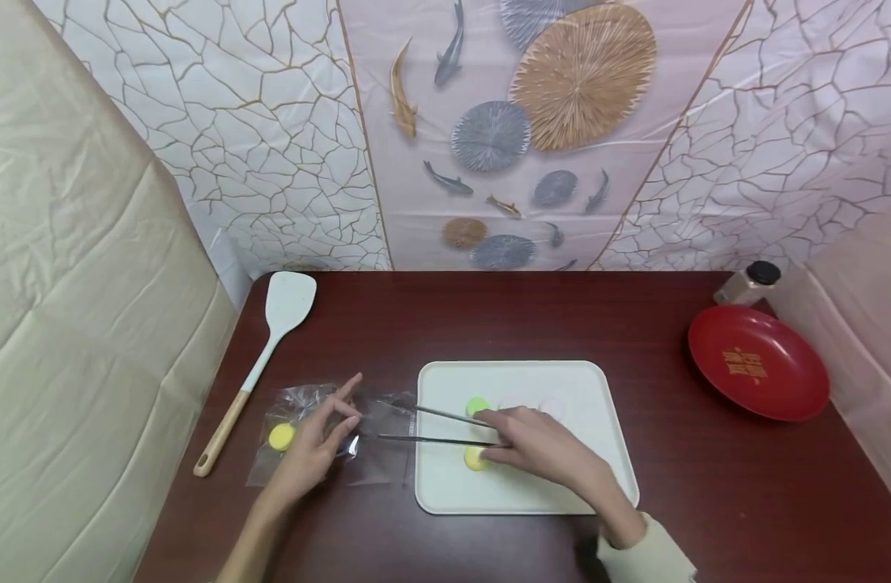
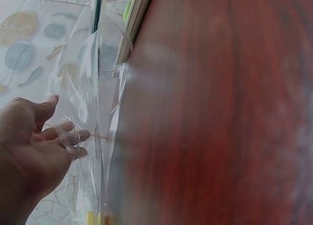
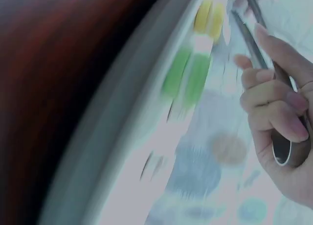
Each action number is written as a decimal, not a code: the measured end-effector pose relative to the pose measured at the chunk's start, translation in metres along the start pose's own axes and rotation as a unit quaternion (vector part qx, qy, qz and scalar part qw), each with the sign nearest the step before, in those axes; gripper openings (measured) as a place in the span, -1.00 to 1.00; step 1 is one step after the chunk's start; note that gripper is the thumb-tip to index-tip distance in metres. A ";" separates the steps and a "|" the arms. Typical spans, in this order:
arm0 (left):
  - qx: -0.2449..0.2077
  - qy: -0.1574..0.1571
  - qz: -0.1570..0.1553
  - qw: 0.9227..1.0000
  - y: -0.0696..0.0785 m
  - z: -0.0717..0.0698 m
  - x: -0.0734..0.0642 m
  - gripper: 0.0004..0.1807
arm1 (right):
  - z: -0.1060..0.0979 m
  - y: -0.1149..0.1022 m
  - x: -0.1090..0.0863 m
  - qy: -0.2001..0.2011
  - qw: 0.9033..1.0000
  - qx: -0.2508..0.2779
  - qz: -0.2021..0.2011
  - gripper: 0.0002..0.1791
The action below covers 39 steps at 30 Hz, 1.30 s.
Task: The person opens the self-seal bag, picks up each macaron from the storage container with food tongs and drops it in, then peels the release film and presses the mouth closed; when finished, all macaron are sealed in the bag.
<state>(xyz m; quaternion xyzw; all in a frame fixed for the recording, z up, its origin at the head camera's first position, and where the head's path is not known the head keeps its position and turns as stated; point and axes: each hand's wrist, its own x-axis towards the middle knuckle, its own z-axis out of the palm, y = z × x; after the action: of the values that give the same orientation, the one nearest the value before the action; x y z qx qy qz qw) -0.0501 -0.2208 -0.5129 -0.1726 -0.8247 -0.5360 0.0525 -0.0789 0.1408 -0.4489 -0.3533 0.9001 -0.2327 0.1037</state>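
Observation:
My right hand (image 1: 540,447) grips metal tongs (image 1: 441,440), whose two arms stand apart and point left over the clear plastic bag (image 1: 380,465). Nothing shows between the tong tips. Beneath that hand is a white tray (image 1: 562,495) with a green macaron (image 3: 187,78), a yellow macaron (image 1: 475,460) and pale pink ones (image 1: 552,405), partly hidden by the hand. My left hand (image 1: 316,439) is at the bag, fingers spread and thumb apart; in the left wrist view its fingertips (image 2: 80,136) overlap the plastic. Another yellow macaron (image 1: 281,437) lies at the bag's left part.
A white spatula (image 1: 288,304) with a wooden handle lies along the table's left side. At the right are a red plate (image 1: 781,368) and a small jar (image 1: 744,285) with a black lid. Patterned cloth (image 1: 292,146) hangs behind the table.

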 end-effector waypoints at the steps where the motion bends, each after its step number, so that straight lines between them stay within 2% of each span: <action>1: -0.001 0.001 -0.001 1.000 0.000 0.000 0.000 -0.93 | -0.003 0.005 -0.009 0.014 1.000 -0.001 0.007 -0.64; 3: -0.002 -0.001 -0.004 1.000 0.001 -0.001 0.000 -0.95 | -0.008 0.016 -0.027 0.047 0.999 0.001 0.022 -0.57; 4: 0.001 -0.002 -0.015 1.000 0.005 -0.001 0.000 -0.94 | -0.011 0.022 -0.037 0.064 0.997 -0.003 0.032 -0.56; 9: 0.002 -0.008 -0.021 1.000 0.007 -0.001 0.002 -0.97 | -0.022 0.056 -0.087 0.141 0.987 -0.001 0.082 -0.56; 14: 0.006 -0.007 -0.017 1.000 0.009 -0.001 0.002 -0.95 | -0.030 0.079 -0.130 0.177 0.976 -0.007 0.130 -0.53; 18: 0.004 -0.002 0.004 1.000 0.000 0.000 0.000 -0.95 | -0.030 0.089 -0.153 0.175 0.970 -0.024 0.166 -0.50; 22: 0.001 0.002 0.023 1.000 -0.006 0.001 -0.001 -0.93 | -0.029 0.094 -0.167 0.156 0.968 -0.022 0.194 -0.49; 24: -0.001 0.004 0.032 0.999 -0.008 0.000 -0.001 -0.94 | -0.029 0.096 -0.171 0.157 0.968 -0.023 0.195 -0.50; 28: -0.005 0.004 0.027 1.000 -0.006 0.000 -0.002 -0.92 | -0.028 0.099 -0.175 0.163 0.969 -0.019 0.184 -0.56; 30: 0.000 0.006 0.037 0.999 -0.014 0.000 -0.003 -0.95 | -0.027 0.100 -0.177 0.158 0.970 -0.015 0.186 -0.56; 33: 0.004 0.006 0.039 0.999 -0.019 0.001 -0.003 -0.95 | -0.027 0.099 -0.180 0.150 0.970 -0.012 0.193 -0.53; 35: 0.007 0.005 0.035 0.999 -0.020 0.001 -0.003 -0.95 | -0.028 0.099 -0.182 0.145 0.970 -0.016 0.196 -0.51; 39: 0.002 -0.001 0.005 1.000 -0.006 0.000 -0.002 -0.95 | -0.029 0.100 -0.185 0.129 0.969 -0.024 0.208 -0.49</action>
<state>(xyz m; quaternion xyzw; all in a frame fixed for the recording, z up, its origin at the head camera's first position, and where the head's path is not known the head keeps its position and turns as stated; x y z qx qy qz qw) -0.0503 -0.2233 -0.5185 -0.1773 -0.8251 -0.5336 0.0552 -0.0132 0.3411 -0.4690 -0.1275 0.9650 -0.2276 0.0247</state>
